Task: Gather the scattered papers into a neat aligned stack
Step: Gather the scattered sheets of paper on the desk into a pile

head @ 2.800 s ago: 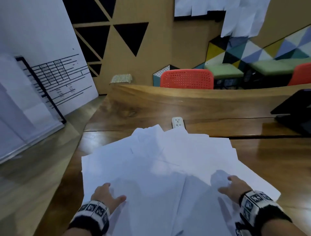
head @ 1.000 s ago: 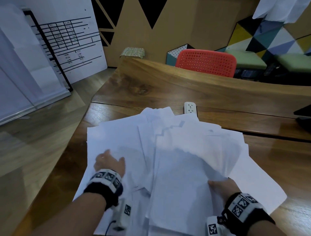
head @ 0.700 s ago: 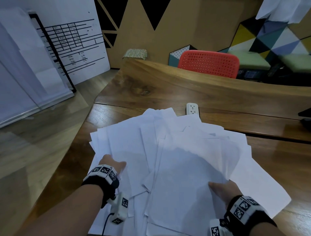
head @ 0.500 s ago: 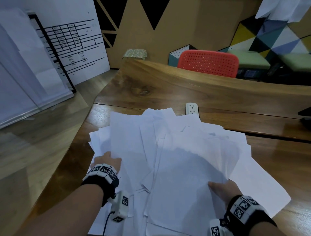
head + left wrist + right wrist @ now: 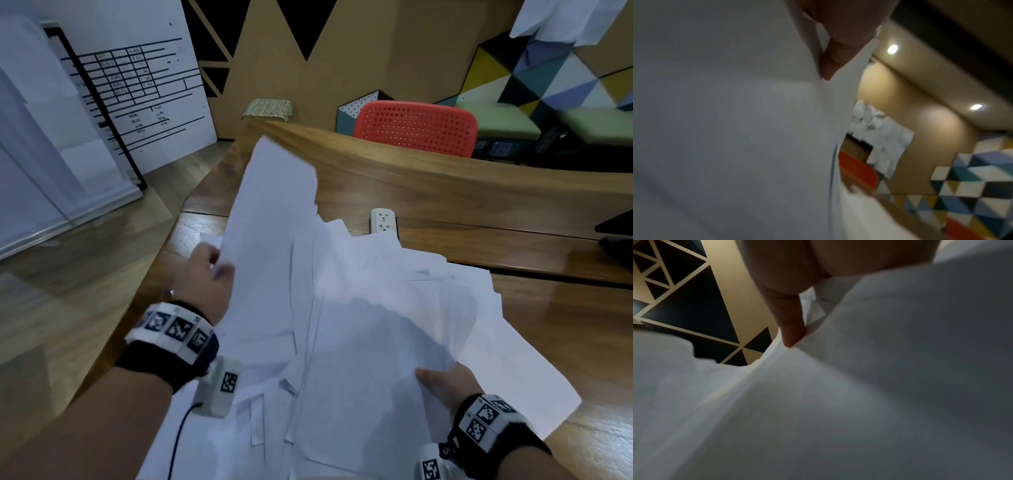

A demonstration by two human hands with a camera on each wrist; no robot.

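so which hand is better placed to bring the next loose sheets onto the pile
Left. The left hand already pinches lifted sheets raised off the table, free to swing over. The right hand is busy gripping the main pile, steadying it.

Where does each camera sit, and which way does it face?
Head: above, facing forward and down at the papers on the table; both hands show.
Left wrist: facing along the left hand, which pinches a lifted sheet.
Right wrist: facing along the right hand gripping papers.
Shared: the red chair, head and left wrist.
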